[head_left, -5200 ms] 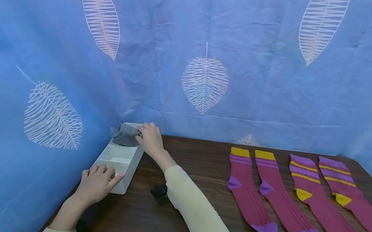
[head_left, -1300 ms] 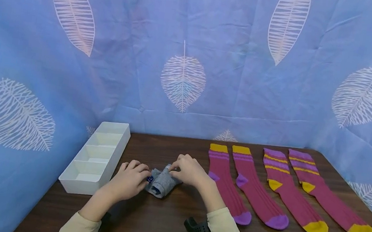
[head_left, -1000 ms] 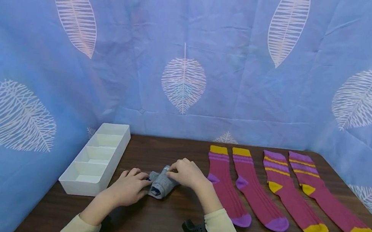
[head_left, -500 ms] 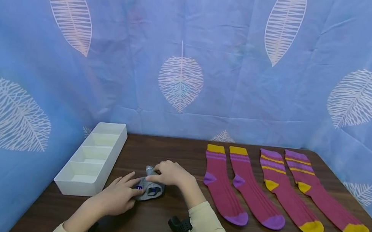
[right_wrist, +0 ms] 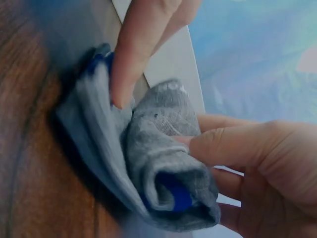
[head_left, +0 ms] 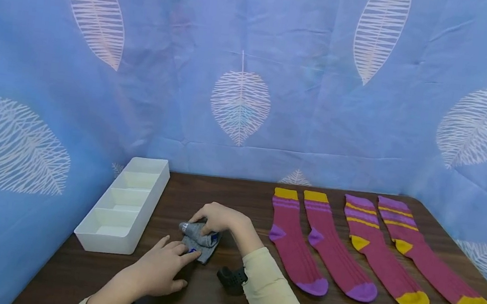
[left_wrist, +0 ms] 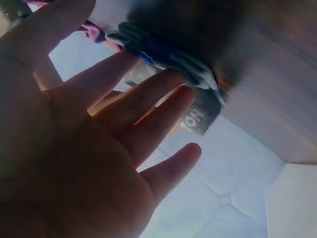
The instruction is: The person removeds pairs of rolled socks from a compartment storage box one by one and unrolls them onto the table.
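A grey sock point(head_left: 208, 254) with blue marks lies partly rolled on the table, right of the white divided box. My right hand point(head_left: 219, 217) pinches its rolled part point(right_wrist: 163, 148) between thumb and fingers; in the right wrist view the roll's open end shows blue inside. My left hand point(head_left: 157, 268) presses the flat part near its front edge with fingertips. In the left wrist view the fingers of that hand point(left_wrist: 94, 129) are spread and nearly straight, with the sock point(left_wrist: 203, 109) beyond them. Whether one or two socks make up the bundle, I cannot tell.
On the left stands the white box point(head_left: 134, 230) with several compartments. To the right, maroon socks with purple toes point(head_left: 340, 253) and with yellow toes point(head_left: 429, 263) lie flat side by side on the dark wooden table point(head_left: 239, 191). A blue leaf-print cloth point(head_left: 181, 64) hangs behind.
Earlier, my right hand held the grey sock at the box's far compartment; it then came to the table between both hands. Since then the sock has turned, and my left fingers have come onto it.
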A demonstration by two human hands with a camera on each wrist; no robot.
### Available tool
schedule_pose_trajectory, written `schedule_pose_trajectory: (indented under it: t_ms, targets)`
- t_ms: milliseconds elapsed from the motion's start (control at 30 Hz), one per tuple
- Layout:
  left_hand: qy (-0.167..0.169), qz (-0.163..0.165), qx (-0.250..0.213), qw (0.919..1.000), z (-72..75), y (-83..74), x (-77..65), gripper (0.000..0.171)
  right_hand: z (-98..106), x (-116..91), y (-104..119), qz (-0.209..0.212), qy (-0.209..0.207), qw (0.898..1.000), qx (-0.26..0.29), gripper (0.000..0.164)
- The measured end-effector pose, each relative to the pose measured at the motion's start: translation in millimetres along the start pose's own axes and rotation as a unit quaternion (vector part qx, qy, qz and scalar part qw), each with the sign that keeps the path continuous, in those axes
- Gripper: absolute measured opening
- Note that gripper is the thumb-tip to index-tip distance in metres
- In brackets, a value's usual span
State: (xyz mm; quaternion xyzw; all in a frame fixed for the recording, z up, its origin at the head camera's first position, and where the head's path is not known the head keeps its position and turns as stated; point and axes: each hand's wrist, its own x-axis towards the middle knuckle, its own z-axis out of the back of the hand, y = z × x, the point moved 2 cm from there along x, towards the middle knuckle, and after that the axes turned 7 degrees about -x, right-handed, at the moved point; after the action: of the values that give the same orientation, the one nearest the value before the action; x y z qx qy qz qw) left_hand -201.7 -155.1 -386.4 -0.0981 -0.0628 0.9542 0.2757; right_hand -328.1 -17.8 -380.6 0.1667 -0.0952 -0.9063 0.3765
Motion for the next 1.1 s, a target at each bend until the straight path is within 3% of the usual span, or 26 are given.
schedule_pose_trajectory:
  t_ms: [267,467,767,933,1100]
  targets:
    - [-0.008,-0.036,0.032,0.9988,-5.1,-9.8,9.6,0.069,-3,-5,-18,0.033,-0.021,0.998,0.040,0.043]
    - [0.001,-0.024,0.024,0.9994,-7.1,-8.5,8.1,0.068,-5,-10,-19,0.041,-0.021,0.997,0.066,0.041]
    - [0.000,-0.019,-0.006,0.9998,-5.1,-5.8,7.5,0.065,-8,-11,-12,0.008,-0.011,0.999,0.040,0.074]
    - [0.000,-0.017,-0.005,0.9998,-5.8,-5.0,6.8,0.064,-8,-10,-16,-0.005,-0.040,0.999,0.028,0.076]
    - [-0.004,-0.017,-0.005,0.9998,-6.0,-6.0,6.4,0.064,-8,-8,-24,-0.014,-0.088,0.995,0.049,0.073]
